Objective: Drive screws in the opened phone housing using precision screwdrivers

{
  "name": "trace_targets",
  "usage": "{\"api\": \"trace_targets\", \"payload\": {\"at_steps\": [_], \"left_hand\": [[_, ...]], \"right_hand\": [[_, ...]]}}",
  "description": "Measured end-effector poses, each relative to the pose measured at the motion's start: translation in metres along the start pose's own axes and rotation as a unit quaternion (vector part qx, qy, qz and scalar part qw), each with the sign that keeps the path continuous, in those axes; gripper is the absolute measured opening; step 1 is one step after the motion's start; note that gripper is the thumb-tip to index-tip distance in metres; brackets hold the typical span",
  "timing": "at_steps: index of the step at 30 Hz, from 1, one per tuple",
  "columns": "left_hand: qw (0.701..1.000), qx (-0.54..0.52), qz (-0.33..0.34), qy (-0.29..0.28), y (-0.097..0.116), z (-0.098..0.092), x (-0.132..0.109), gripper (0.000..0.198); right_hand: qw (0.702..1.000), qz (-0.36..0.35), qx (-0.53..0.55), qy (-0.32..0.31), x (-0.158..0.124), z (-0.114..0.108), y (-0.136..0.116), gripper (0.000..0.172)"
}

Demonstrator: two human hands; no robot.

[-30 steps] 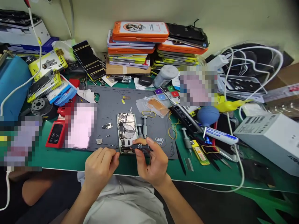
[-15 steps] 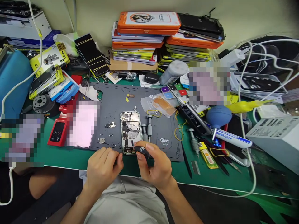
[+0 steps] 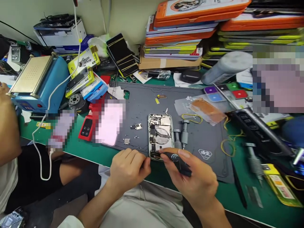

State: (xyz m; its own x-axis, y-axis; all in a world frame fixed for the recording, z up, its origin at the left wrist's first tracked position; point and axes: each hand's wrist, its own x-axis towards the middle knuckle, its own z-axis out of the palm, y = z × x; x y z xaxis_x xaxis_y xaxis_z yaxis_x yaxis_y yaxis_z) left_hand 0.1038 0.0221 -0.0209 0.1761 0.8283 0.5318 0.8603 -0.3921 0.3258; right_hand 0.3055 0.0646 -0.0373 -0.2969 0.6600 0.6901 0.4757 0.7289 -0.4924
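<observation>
An opened phone (image 3: pixel 163 136) with bare inner parts lies on the dark grey work mat (image 3: pixel 147 95). My right hand (image 3: pixel 194 174) grips a dark tool (image 3: pixel 179 163) with grey rings, its tip at the lower part of the phone. Just left of the phone's bottom edge, my left hand (image 3: pixel 129 167) is curled with its fingers folded in; whether anything is inside cannot be seen. Small metal parts (image 3: pixel 127 141) lie left of the phone. Two grey screwdrivers (image 3: pixel 185 134) rest at its right side.
Stacked orange and yellow boxes (image 3: pixel 175 41) stand at the back. A blue machine (image 3: pixel 40 85) is at the left, beside another person's arm (image 3: pixel 8 126). A white cable (image 3: pixel 59 84) crosses the left side. A grey bottle (image 3: pixel 228 66) leans at the back right.
The view has swung left, so everything sits further right, and the blue machine and a person's arm now show. The tool in my right hand is more visible; its tip stays at the phone.
</observation>
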Motion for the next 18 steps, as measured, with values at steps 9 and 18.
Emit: {"api": "trace_targets", "payload": {"at_steps": [9, 18], "left_hand": [[1.0, -0.017, 0.004, -0.006, -0.0025, -0.0002, -0.0003, 0.033], [0.999, -0.03, 0.005, 0.011, -0.0029, -0.002, 0.0016, 0.027]], "right_hand": [[0.999, -0.006, 0.032, 0.02, -0.004, 0.0033, -0.0025, 0.054], [0.999, -0.017, 0.02, 0.034, -0.002, 0.0038, -0.0026, 0.054]]}}
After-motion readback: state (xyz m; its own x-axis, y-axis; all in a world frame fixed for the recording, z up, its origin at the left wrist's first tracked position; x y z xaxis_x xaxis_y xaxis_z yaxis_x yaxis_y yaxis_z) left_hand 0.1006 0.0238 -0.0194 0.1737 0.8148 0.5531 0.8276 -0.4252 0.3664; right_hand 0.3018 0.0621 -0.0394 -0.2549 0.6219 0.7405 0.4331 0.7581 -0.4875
